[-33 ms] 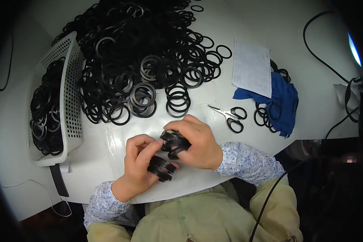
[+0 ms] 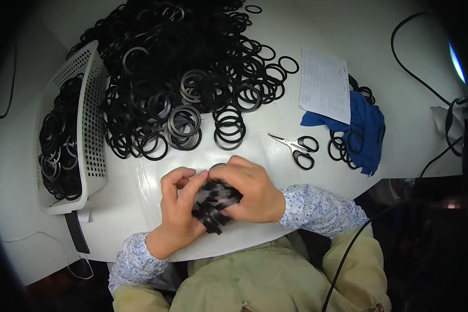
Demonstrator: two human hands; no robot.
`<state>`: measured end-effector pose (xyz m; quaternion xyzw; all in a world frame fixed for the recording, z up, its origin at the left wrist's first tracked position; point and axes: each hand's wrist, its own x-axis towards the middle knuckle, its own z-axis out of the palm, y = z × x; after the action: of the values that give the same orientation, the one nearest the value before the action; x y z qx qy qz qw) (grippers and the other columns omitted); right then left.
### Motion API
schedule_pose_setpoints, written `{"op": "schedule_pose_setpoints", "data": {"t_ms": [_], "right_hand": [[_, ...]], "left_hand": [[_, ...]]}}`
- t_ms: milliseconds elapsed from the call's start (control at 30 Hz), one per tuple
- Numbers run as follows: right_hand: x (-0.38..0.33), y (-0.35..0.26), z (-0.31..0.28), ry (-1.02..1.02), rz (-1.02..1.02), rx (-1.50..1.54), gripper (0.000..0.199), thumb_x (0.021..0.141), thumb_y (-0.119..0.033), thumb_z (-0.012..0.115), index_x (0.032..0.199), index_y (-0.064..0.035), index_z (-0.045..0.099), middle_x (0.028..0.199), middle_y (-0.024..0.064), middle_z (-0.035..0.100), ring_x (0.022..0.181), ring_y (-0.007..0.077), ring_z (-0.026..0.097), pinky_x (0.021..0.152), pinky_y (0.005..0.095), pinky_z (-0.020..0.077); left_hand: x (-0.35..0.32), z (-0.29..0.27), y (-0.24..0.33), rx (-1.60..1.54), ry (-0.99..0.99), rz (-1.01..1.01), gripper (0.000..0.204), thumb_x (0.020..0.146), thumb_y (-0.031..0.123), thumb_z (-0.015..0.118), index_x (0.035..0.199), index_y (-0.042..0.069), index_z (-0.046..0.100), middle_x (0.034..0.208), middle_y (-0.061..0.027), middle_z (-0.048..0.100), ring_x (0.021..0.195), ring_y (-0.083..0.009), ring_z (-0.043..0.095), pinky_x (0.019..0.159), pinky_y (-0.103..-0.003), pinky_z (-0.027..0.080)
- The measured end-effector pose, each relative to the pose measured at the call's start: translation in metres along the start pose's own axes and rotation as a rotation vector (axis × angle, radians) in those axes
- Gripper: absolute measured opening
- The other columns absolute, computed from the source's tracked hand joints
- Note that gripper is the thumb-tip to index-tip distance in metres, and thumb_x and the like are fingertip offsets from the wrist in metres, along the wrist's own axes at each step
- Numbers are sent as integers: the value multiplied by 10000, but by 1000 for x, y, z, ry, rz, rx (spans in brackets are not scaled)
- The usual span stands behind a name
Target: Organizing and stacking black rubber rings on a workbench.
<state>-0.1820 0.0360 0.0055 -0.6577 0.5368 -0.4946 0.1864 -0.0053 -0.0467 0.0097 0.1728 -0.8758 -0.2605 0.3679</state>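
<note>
Close to the table's front edge, my left hand [image 2: 181, 210] is closed around a stack of black rubber rings [image 2: 209, 216]. Beside it my right hand [image 2: 255, 190] grips a second bunch of black rings [image 2: 221, 191], thumb and fingers wrapped over them. The two bunches meet between my hands, and some rings are smeared by motion. One ring's edge shows above my right fingers. Beyond my hands, a large heap of black rings [image 2: 166, 57] covers the back of the table, with a short overlapping row of rings [image 2: 229, 130] at its front.
At left stands a white perforated basket [image 2: 94, 119] holding more rings. Black-handled scissors [image 2: 298, 149] lie right of my hands. Farther right are a printed sheet [image 2: 325, 86], a blue cloth [image 2: 366, 132] and several loose rings [image 2: 339, 148]. A black cable [image 2: 416, 78] curves along the right side.
My right hand has shifted slightly down and left, so its rings now meet those in my left hand. The left fingers have closed in a little. Surrounding things look unmoved.
</note>
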Motion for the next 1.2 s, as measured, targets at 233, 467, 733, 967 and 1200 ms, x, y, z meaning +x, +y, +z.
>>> {"op": "schedule_pose_setpoints", "data": {"t_ms": [233,467,733,967,1200], "right_hand": [[10,1,-19,-160,-47,185,474,741,-130,760,1173,-12,605,986,139,651,920,312,635,775,406,532],[-2,25,-18,-162,189,-558,197,832,-148,719,900,8,622,921,151,609,859,325,629,727,409,545],[-3,24,-7,-107,65,-29,196,806,-95,773,940,-28,646,843,88,643,672,220,645,565,326,521],[2,-6,-7,-128,37,-10,688,810,-250,823,1362,6,501,1336,199,517,1147,340,546,915,411,507],[-9,13,7,-211,49,-48,800,752,-98,723,1456,49,374,1479,274,371,1302,445,439,1099,469,416]], "left_hand": [[-9,2,-22,-309,-183,-310,535,745,44,803,1235,-19,597,1066,-146,677,943,-259,689,853,-333,541],[0,-9,-27,-419,-233,-442,417,728,-10,789,1129,-12,674,1074,-109,635,983,-205,651,865,-303,521],[-1,-4,-21,-326,-311,-271,354,760,54,815,1073,7,657,1185,-121,614,1046,-192,640,858,-302,529],[-2,1,-12,-539,-95,-620,749,807,-34,720,1452,45,349,1065,-71,583,950,-156,609,887,-279,505],[-2,-2,-11,-274,-286,-323,934,732,-29,744,1539,41,279,1116,-105,572,1108,-225,578,936,-321,476]]}}
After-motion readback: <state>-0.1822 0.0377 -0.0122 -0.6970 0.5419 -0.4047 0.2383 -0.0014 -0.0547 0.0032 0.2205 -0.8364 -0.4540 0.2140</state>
